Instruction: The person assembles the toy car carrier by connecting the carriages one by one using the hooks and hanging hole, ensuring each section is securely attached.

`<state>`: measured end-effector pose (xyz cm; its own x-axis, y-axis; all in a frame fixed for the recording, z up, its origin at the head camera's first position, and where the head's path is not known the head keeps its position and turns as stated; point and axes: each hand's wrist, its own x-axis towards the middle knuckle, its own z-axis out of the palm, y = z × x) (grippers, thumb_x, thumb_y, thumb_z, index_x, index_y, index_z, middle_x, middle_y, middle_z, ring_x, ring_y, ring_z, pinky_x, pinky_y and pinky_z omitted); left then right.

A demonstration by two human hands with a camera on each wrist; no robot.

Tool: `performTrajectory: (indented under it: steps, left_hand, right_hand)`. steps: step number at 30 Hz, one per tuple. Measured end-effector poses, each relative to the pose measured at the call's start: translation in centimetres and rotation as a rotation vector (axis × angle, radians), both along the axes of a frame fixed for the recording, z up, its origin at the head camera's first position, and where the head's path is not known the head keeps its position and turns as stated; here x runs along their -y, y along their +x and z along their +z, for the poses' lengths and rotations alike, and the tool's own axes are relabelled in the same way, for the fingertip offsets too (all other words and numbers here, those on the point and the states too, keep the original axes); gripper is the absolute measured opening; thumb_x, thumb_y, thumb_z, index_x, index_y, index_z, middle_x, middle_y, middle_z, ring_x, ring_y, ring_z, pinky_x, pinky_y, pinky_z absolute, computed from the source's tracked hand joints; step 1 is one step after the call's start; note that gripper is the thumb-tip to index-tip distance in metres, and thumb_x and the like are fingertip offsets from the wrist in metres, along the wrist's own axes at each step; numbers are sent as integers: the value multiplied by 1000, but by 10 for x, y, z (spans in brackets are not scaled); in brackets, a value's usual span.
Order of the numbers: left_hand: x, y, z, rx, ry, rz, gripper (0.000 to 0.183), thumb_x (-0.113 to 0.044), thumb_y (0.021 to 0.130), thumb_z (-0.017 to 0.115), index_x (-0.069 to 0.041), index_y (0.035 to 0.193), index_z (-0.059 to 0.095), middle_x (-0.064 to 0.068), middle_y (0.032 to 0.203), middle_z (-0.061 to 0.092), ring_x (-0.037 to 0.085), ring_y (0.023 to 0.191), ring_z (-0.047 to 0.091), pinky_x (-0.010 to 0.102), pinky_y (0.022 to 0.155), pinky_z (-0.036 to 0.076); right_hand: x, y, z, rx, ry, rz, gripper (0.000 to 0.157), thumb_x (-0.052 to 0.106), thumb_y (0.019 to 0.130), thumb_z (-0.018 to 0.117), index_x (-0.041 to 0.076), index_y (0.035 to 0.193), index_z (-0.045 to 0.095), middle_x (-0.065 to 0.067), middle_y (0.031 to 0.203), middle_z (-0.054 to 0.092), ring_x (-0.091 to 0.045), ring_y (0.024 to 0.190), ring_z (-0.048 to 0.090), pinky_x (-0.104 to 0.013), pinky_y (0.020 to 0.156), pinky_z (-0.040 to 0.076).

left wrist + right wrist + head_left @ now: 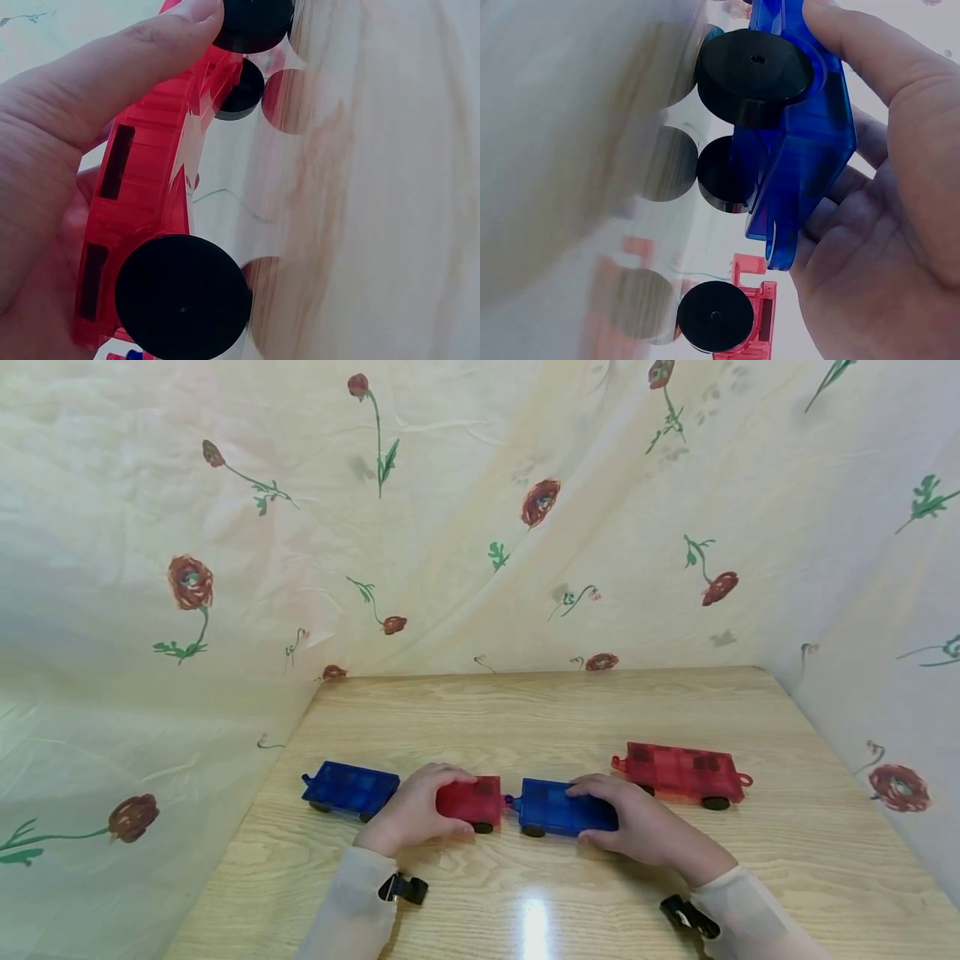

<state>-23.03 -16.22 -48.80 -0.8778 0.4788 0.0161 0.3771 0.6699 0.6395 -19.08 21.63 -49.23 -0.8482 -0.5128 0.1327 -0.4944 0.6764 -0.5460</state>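
My left hand (pixel 416 810) grips a translucent red toy wagon (pixel 483 802) with black wheels, thumb on the near side and fingers over the far side. My right hand (pixel 637 818) holds a translucent blue toy wagon (pixel 551 806) the same way, by its right part. Between the hands the red and blue wagons meet end to end, their coupling ends overlapping. The left wrist view shows the red wagon's wheels at the tabletop. In the right wrist view a blue loop sticks out from the blue wagon's end beside the palm.
A second blue wagon (pixel 348 787) stands just left of my left hand. Behind my right hand is another red wagon (pixel 678 768), with a coupling at each end. Flower-printed fabric (pixel 450 527) hangs around the back and sides of the wooden table (pixel 525 718).
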Motion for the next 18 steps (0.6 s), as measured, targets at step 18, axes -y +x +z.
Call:
performTrajectory:
  steps: [18]
  left_hand:
    - [3, -1, 0, -4, -3, -1, 70, -41, 76, 95, -35, 140, 65, -11, 137, 60, 18, 120, 57, 37, 89, 59]
  right_hand:
    - [0, -2, 1, -50, 9, -2, 55, 34, 86, 89, 23, 135, 68, 2, 141, 61, -27, 131, 57, -55, 105, 50]
